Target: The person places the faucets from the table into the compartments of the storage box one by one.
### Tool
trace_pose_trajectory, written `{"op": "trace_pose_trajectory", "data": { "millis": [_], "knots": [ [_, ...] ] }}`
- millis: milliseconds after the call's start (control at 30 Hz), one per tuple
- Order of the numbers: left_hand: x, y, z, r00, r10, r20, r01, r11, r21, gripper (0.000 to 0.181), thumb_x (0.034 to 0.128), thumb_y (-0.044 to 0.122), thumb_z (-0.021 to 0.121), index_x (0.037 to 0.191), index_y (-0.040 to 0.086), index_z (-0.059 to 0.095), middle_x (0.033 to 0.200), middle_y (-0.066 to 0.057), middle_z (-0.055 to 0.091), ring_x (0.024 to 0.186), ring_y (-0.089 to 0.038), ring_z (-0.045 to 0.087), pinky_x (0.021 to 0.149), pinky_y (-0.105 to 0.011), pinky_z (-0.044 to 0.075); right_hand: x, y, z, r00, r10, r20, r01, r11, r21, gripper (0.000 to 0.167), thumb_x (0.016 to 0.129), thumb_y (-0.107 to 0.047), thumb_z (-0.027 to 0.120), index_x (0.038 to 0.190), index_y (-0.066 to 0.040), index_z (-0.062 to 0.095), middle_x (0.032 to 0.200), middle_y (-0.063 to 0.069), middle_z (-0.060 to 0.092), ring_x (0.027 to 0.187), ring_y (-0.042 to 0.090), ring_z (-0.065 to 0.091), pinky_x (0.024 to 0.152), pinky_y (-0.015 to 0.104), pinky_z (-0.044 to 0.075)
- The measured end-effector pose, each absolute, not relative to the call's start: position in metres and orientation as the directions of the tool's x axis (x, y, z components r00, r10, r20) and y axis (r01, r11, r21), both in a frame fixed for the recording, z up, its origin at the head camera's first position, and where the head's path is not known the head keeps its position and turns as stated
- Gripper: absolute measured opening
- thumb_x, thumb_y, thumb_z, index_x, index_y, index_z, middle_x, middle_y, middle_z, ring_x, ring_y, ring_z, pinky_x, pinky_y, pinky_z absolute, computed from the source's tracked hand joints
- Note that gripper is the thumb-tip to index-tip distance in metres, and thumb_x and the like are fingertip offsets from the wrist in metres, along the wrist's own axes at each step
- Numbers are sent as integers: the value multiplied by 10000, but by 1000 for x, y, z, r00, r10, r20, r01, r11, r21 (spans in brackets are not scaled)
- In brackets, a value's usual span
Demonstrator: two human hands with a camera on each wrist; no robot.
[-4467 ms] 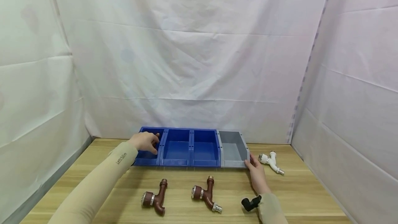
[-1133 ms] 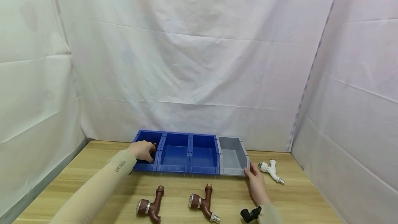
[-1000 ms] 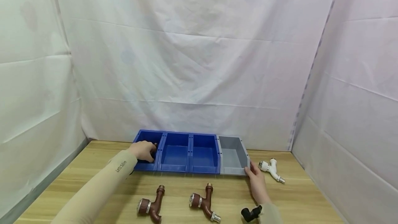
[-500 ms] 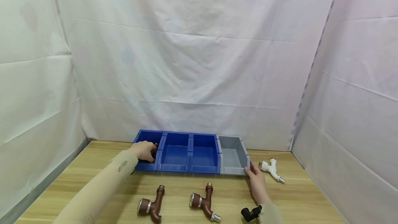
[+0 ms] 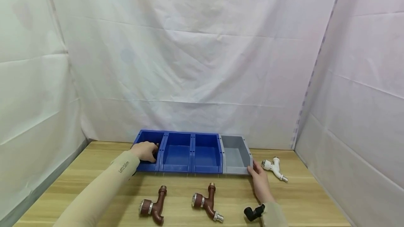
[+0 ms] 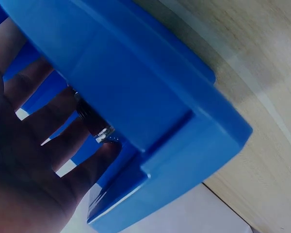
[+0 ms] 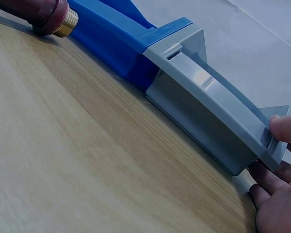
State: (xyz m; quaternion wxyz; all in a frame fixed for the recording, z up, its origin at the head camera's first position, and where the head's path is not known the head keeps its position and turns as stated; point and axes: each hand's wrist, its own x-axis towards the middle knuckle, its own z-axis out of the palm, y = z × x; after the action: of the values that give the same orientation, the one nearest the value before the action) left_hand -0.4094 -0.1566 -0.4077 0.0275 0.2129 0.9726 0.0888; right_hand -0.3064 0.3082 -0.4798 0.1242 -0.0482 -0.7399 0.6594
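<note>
In the head view my left hand [image 5: 144, 151] reaches into the leftmost blue bin [image 5: 148, 167]. Its fingers curve round a brown faucet [image 6: 91, 118], mostly hidden from above; the left wrist view shows its dark ribbed knob against the fingers. My right hand [image 5: 261, 184] grips the front right corner of the grey bin [image 5: 236, 170], thumb on the rim and fingers underneath, as the right wrist view shows. Two blue bins [image 5: 176, 168] stand between, joined in one row. Before the row lie a brown faucet [image 5: 157, 206] and another brown faucet with a metal nozzle [image 5: 209, 204].
A white faucet [image 5: 275, 168] lies right of the grey bin. A black elbow-shaped piece [image 5: 253, 213] sits by the right cuff. White cloth [image 5: 189, 62] encloses the wooden table [image 5: 94, 171] at the back and sides.
Over the past several seconds my left hand has sunk lower into the leftmost bin with the faucet. During the last second both hands stay put; only the head view shifts slightly.
</note>
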Motion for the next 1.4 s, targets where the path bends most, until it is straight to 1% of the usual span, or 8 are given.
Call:
{"op": "trace_pose_trajectory", "data": {
  "millis": [133,300,367,500,733,900,1033,1400],
  "knots": [
    [-408,-158,-408,-909,416,-33,403,896,185,219,742,234,808,927,169,710,848,23,623,727,-174,540,612,-407,450,-307,307,-481,-965,236,114,-85,130,-988,570,1022,-141,488,1508,37,250,1539,224,259,1417,317,216,1132,448,189],
    [-407,-161,-410,-909,414,-50,399,898,184,175,741,232,801,833,190,659,754,39,563,682,-169,504,586,-373,406,-305,305,-481,-967,233,104,-77,122,-989,575,1019,-135,491,1509,41,245,1537,239,252,1416,337,212,1131,462,185],
    [-406,-161,-409,-910,412,-44,398,899,182,174,738,226,804,827,186,660,750,39,565,680,-168,506,584,-374,409,-305,305,-481,-968,229,101,-75,117,-990,575,1020,-136,490,1511,34,244,1540,230,250,1418,329,211,1132,454,185],
    [-404,-160,-408,-912,410,-28,397,898,191,180,736,211,811,866,177,692,778,43,591,692,-164,521,598,-388,438,-303,305,-480,-969,227,101,-75,123,-990,580,1023,-149,492,1515,28,239,1545,223,243,1419,318,208,1132,445,189],
    [-404,-156,-407,-903,429,-17,418,887,197,182,734,177,819,869,156,700,757,38,591,674,-165,518,603,-385,442,-301,308,-480,-969,226,100,-73,128,-989,592,1024,-149,490,1516,39,218,1546,242,224,1425,337,190,1135,455,178],
    [-407,-155,-411,-899,437,-25,423,882,206,171,738,174,814,815,156,662,721,29,567,655,-170,506,592,-376,419,-301,308,-481,-968,231,99,-72,122,-990,589,1024,-143,485,1517,36,217,1548,234,227,1422,333,198,1134,453,180],
    [-408,-156,-415,-900,436,-24,424,885,195,209,740,180,810,749,160,603,679,23,533,627,-170,488,578,-363,387,-301,308,-485,-968,228,102,-76,124,-989,580,1022,-128,485,1513,40,228,1540,238,244,1416,332,211,1131,459,185],
    [-401,-157,-414,-908,418,-10,410,895,177,208,746,174,804,760,160,597,695,22,535,649,-179,493,595,-380,399,-302,304,-488,-967,232,104,-75,131,-989,571,1017,-122,492,1508,39,248,1533,232,266,1413,321,220,1130,450,193]
  ]
}}
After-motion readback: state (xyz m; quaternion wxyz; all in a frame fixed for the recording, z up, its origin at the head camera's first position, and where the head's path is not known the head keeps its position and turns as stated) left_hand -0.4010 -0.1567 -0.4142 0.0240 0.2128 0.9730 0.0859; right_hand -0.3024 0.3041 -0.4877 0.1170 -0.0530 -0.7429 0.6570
